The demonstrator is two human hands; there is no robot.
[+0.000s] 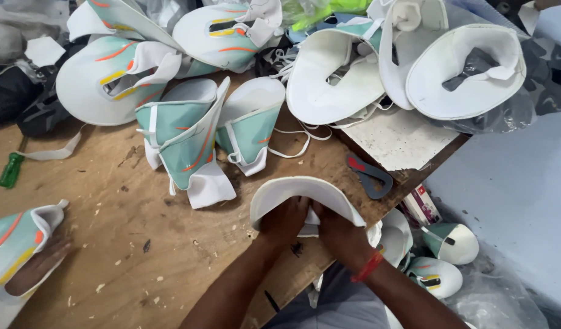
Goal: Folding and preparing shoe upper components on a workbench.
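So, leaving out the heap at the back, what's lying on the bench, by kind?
Teal uppers: 3
White upper, held by left hand and right hand: 1
Green-handled screwdriver: 1
Grey sole-shaped template: 1
Total: 6

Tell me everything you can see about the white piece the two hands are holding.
The white shoe upper is a curved, shell-like piece, plain white on the side that shows, seemingly thin padded material. It arches over both hands at the near edge of the wooden table. The left hand and the right hand grip it from below, fingers tucked under its rim. It lies apart from the teal uppers behind.
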